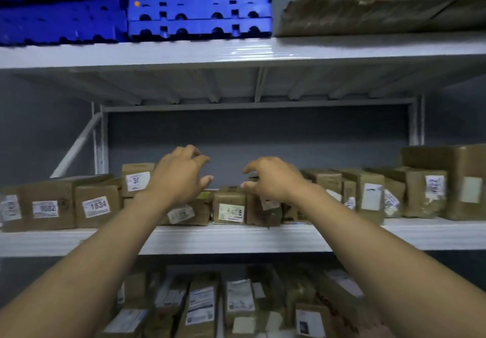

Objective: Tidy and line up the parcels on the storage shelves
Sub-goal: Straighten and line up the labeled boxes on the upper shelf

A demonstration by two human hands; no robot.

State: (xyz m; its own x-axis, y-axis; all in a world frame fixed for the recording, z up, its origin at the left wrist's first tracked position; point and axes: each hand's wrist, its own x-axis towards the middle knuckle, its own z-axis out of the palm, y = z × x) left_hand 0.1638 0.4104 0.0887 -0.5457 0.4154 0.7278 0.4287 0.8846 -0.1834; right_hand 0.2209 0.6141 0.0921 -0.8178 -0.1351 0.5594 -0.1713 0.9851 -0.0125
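Parcels (228, 207) stand in a ragged row on the middle shelf (236, 237): small boxy cartons, matte brown wrap, white labels facing out. Left hand (181, 177) hovers above, fingers loosely curved, empty; right hand (273, 179) likewise curved, thumb at a carton's top edge, contact unclear. Likely light and stiff; best held by opposite side faces.

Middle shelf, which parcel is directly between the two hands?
The small parcel labelled roughly 5408: its face shows whole between the left hand and right hand, which partly cover its neighbours.
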